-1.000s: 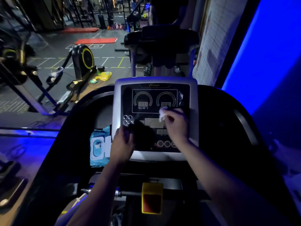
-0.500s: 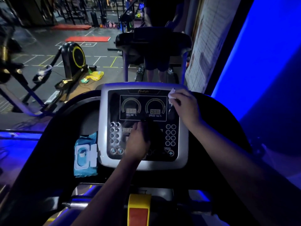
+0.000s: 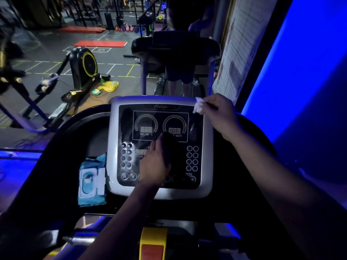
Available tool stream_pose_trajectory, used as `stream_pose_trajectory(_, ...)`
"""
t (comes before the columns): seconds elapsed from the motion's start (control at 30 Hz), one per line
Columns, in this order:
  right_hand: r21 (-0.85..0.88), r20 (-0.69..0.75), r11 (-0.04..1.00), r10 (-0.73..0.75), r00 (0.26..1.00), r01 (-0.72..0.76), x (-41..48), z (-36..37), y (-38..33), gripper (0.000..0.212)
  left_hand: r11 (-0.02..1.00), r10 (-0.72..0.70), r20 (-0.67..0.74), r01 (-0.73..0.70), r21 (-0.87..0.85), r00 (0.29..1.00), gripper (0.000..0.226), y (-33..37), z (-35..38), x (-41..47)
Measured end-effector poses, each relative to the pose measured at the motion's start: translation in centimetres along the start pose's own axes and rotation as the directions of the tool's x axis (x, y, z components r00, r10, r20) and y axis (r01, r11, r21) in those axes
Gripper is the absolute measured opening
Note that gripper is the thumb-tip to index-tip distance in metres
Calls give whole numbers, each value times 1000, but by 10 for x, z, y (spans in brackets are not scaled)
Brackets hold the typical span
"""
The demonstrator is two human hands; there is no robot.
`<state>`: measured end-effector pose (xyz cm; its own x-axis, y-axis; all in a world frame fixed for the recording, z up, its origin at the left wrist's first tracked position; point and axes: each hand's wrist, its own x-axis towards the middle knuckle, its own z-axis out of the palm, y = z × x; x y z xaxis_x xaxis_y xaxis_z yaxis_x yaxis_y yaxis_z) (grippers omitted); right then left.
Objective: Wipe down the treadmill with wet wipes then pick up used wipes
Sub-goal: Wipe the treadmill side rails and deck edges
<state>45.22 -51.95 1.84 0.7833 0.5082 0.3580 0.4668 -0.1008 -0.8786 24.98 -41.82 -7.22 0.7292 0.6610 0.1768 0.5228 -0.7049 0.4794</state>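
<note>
Right hand (image 3: 219,111) is pinching the wipe (image 3: 198,107) at the console's (image 3: 113,139) one-o'clock corner; left hand (image 3: 155,164), seemingly flat, is resting nearer centre.

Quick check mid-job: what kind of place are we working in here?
Most likely a gym: the treadmill console in front, a second treadmill ahead, and a yellow-rimmed flywheel machine on the marked floor.

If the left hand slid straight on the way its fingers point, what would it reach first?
Likely the speed display, just above the left hand on the treadmill console; a dark shape hides the fingertips, so that's uncertain.
</note>
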Motion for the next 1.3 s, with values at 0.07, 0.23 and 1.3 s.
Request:
stream_pose_trajectory(0.07,-77,26,995,-64,998,66,1,3,3,9,998,-33,9,32,54,999,73,1,-1,2)
stream_pose_trajectory(0.23,-423,117,789,-440,890,446,-9,17,27,23,940,1,129,-45,339,992,74,5,-4,-4)
stream_pose_trajectory(1.3,-598,89,722,-370,925,347,-46,53,39,35,899,100,231,-188,396,968,86,-10,20,-16)
